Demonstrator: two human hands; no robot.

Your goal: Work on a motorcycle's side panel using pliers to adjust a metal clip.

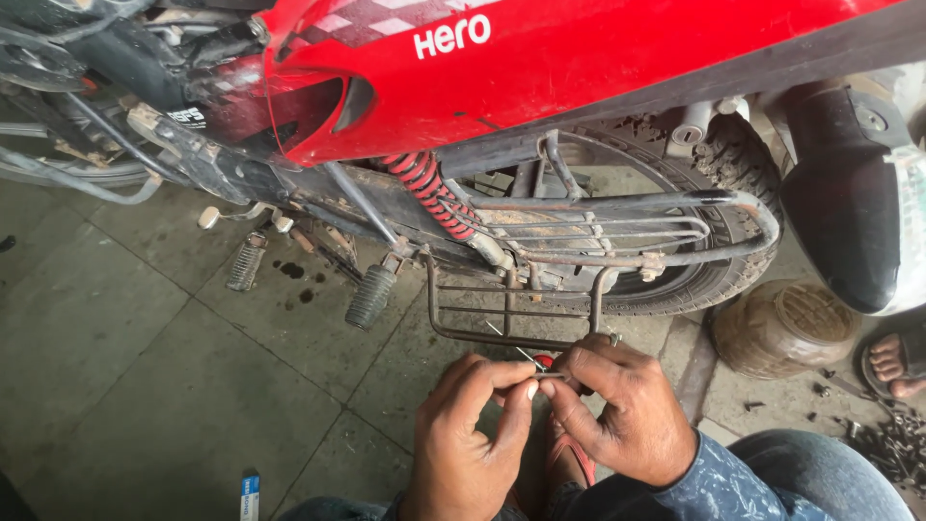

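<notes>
Low in the frame my left hand point(473, 434) and right hand point(617, 410) pinch shut on a thin wire point(516, 352) beside the red motorcycle's point(579, 58) side rack point(502, 309); threading it seems under way, needing steady fingertips.

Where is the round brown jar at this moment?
In the head view the round brown jar stands on the floor at the right, just beside the motorcycle's rear tyre, above and right of the right hand, with a sandalled foot close on its right.

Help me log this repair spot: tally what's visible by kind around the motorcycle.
Hands: 2, left hand, right hand
Footpegs: 2
Red shock spring: 1
Rear tyre: 1
Brown jar: 1
Total: 7
</notes>
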